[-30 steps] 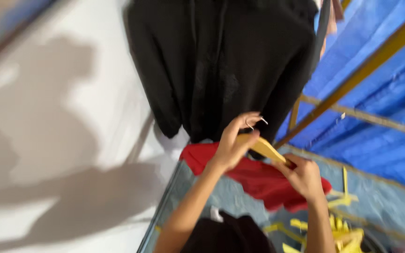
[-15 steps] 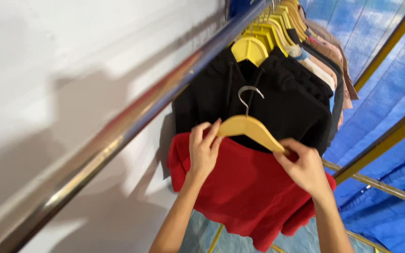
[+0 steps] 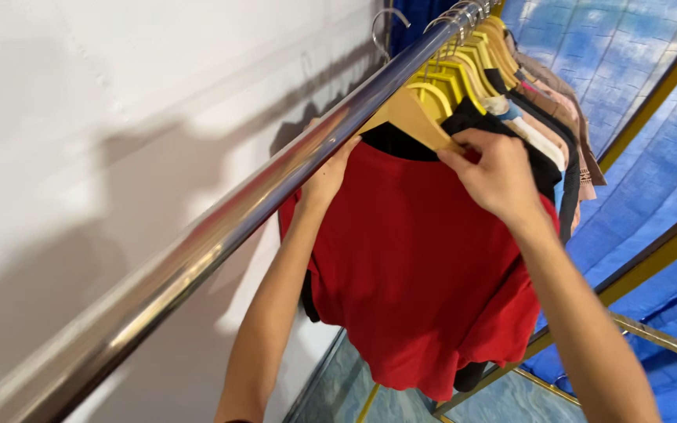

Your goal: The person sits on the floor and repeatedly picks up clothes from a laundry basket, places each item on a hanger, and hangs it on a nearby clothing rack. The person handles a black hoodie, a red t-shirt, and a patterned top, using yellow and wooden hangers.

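A red shirt (image 3: 425, 266) hangs on a yellow wooden hanger (image 3: 410, 114) just under the shiny metal clothes rail (image 3: 276, 196). My right hand (image 3: 495, 176) pinches the hanger's right arm at the shirt's shoulder. My left hand (image 3: 329, 174) grips the hanger's left side, partly hidden behind the rail. The hanger's hook is out of sight behind the rail. A black garment (image 3: 472, 121) hangs right behind the red shirt.
Several more yellow hangers (image 3: 464, 59) with clothes crowd the rail toward its far end. A white wall (image 3: 119, 117) runs along the left. Blue tarpaulin (image 3: 636, 94) with yellow frame bars (image 3: 667, 235) closes off the right.
Both hands have lifted the hanger with the red shirt up to the rail. The hook, visible below the rail before, is now hidden behind it. The view has tilted upward.
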